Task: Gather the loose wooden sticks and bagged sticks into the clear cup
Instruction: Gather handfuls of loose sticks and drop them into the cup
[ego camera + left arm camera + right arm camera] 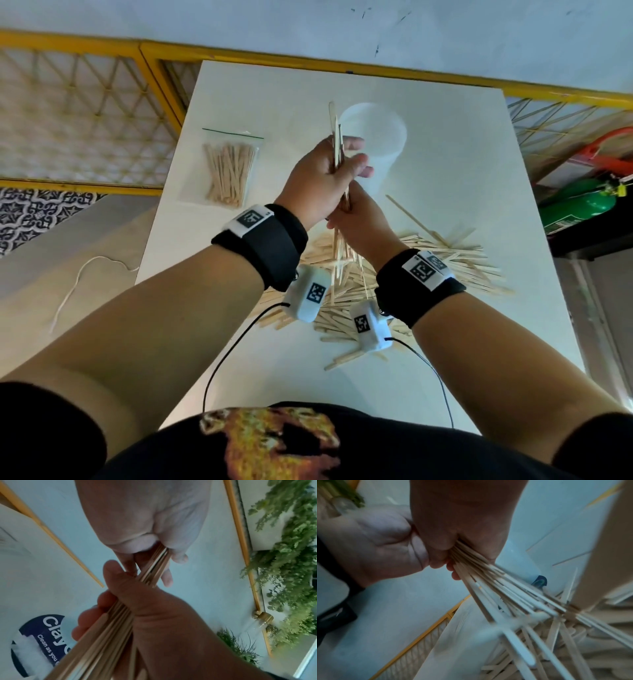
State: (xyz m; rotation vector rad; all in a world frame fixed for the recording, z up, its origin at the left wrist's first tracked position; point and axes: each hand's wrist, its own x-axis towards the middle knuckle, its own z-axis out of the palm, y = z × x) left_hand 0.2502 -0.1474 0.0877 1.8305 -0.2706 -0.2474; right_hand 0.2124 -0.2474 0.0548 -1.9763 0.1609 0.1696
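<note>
Fingers (pixel 356 161) of both hands pinch one stick bundle (pixel 337 137). Square its ends on the tabletop (pixel 445 154) below, then lower it into the cup (pixel 376 137) beyond the fingers.

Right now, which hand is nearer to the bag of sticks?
Left. The left hand grips the stick bundle just right of the bag of sticks; the right hand is farther right.

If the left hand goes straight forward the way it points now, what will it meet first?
Probably the clear cup: the left hand, gripping the stick bundle, points at the cup, whose wall appears right behind its fingertips. Depth is unclear, so they may already be touching.
</note>
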